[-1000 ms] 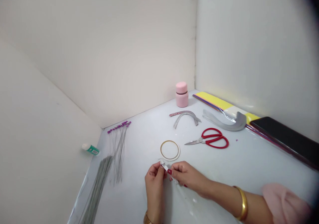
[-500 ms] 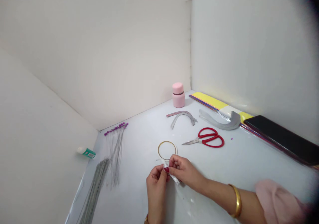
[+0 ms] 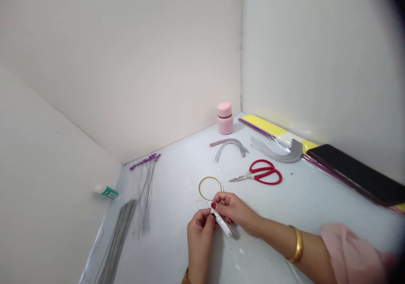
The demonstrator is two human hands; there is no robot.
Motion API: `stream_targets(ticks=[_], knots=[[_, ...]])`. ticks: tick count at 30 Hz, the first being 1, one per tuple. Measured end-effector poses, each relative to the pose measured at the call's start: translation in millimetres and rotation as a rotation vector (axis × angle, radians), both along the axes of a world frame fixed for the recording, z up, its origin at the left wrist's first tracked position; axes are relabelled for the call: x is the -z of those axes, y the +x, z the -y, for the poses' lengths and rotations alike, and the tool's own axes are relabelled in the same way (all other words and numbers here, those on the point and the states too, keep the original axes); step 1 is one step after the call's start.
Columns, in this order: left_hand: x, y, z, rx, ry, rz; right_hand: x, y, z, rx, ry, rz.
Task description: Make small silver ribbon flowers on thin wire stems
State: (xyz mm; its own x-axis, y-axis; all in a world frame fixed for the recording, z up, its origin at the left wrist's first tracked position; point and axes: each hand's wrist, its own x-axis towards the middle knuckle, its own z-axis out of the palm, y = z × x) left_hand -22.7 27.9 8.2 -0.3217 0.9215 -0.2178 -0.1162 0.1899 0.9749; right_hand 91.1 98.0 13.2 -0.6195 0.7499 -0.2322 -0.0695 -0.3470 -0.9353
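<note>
My left hand [image 3: 200, 237] and my right hand [image 3: 230, 211] pinch a narrow white strip [image 3: 222, 223] between their fingers, its end pointing down to the right. A thin white thread-like end curls out to the left of my fingers. Just above them lies a thin gold wire ring [image 3: 210, 188] on a white backing. My right hand's fingertips sit at the ring's lower edge, hiding a little of it. My right hand has red-painted nails, and a gold bangle [image 3: 295, 244] circles that forearm.
Red-handled scissors [image 3: 257, 173], grey strips [image 3: 228, 147], a pink jar [image 3: 225, 119], and a black phone [image 3: 349, 174] lie beyond the ring. Purple-tipped wires [image 3: 144, 162], a grey wire bundle [image 3: 117, 237], and a small green-and-white tube [image 3: 106, 192] lie left. White walls bound the tabletop [image 3: 177, 187].
My hands have moved up toward the ring. The white strip now shows longer below my fingers, pointing down to the right. The whole view has shifted slightly.
</note>
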Motion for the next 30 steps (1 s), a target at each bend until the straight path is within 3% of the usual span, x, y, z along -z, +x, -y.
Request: stream_targets(ticks=[3, 10, 13, 19, 26, 30], knots=[[-2.9, 1.4, 0.3, 0.027, -0.019, 0.001, -3.3, 2.8, -6.8, 0.094, -0.004, -0.014], [0.7, 6.1, -2.9, 0.060, -0.102, 0.099, -2.3, 19.8, -40.9, 0.484, 0.046, -0.076], [2.9, 4.4, -3.4, 0.039, -0.110, 0.149, -4.7, 17.9, -35.6, 0.414, 0.023, -0.068], [6.7, -1.5, -3.2, 0.008, -0.085, 0.136, -7.2, 4.3, -3.1, 0.011, -0.027, 0.045], [1.4, -1.4, 0.4, -0.014, -0.032, -0.075, -1.0, 5.9, -4.1, 0.035, 0.036, 0.067], [-1.1, 2.6, 3.1, 0.060, -0.017, -0.109, 1.0, 5.2, -5.9, 0.064, 0.060, 0.042]])
